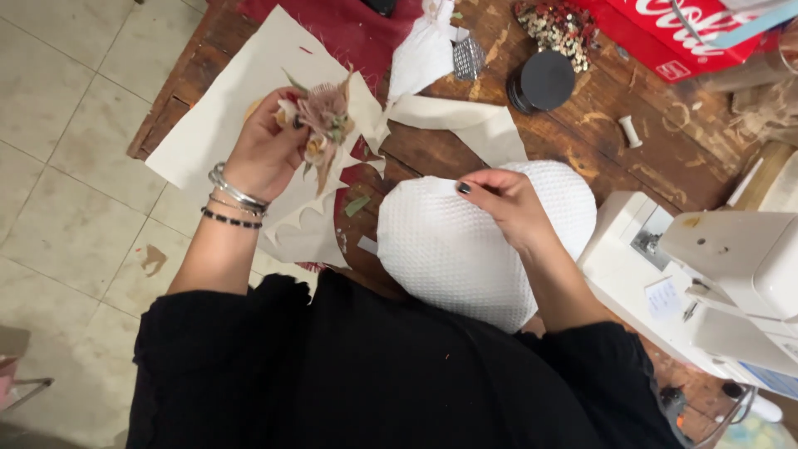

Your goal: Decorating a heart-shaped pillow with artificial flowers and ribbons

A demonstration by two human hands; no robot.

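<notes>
A: Holding steady here — the left hand [264, 154] is up off the worktop [582, 141], fingers closed around a small artificial flower cluster [322, 125], dusty pink with green leaves, blooms pointing away from the body.

B: And the right hand [507, 204]?

A: Down flat on the white quilted heart cushion [465, 249], fingertips pinching a bit of the fabric at its upper edge. So it's narrow, gripping the cloth, not spread.

B: How do the two lie to each other?

A: The cushion sits right in front of the person, near the worktop's edge, with its point toward the body. The flowers hang to the left of it and a little farther out, clear of it, over sheets of cream paper [216, 125]. The left hand is the nearer one to the flowers, obviously; the right already has the cushion.

B: Anything around?

A: A white sewing machine [731, 266] just right of the cushion, a black round tin [544, 81] and a small thread spool [632, 131] farther back.
</notes>
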